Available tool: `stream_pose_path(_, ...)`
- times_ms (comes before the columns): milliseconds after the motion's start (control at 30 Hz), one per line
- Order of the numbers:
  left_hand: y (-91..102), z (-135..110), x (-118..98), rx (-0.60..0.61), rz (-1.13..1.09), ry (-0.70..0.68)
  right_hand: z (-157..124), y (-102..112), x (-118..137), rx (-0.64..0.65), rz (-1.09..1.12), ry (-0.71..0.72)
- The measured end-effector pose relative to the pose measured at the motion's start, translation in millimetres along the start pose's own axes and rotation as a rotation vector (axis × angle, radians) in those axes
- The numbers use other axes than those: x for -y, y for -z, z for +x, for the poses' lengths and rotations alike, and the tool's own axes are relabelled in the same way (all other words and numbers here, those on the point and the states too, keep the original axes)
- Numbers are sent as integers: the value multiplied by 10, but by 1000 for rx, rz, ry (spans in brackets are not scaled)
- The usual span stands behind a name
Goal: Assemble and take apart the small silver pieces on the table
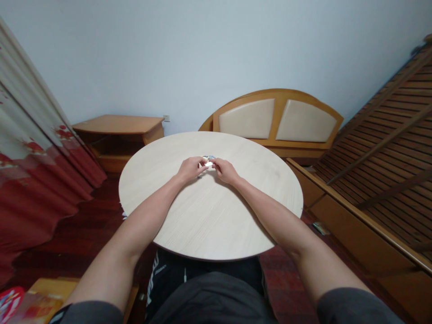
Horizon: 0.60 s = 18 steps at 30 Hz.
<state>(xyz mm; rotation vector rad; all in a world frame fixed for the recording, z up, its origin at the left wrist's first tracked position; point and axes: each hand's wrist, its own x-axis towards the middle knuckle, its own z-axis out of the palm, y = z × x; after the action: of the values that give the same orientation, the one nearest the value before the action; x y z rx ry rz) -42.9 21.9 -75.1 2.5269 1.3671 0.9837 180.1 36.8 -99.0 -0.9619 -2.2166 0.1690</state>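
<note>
Fingers of left hand and right hand narrow, tips closed together on small white-and-blue item, exact kind too small to tell. Pinch from both sides, likely for control of something that tiny. Item near middle of round pale wood surface, well inside rim, likely placed for easy reach by both arms. Farther out: wooden bedside cabinet past rim on left, cream padded headboard behind, tilted slatted bed base on right, red-and-white curtain at left.
</note>
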Motion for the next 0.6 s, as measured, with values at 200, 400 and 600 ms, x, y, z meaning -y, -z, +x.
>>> stream_pose_path(200, 13, -8, -6, -25, 3, 8, 2, 8, 5, -11, -10, -1)
stream_pose_path(400, 21, -11, -29, -26, 1, 4, -9, 30, 54, -37, -17, 3)
stream_pose_path(600, 9, -15, -31, -15, 9, 2, -12, 59, 92, -29, -32, 8)
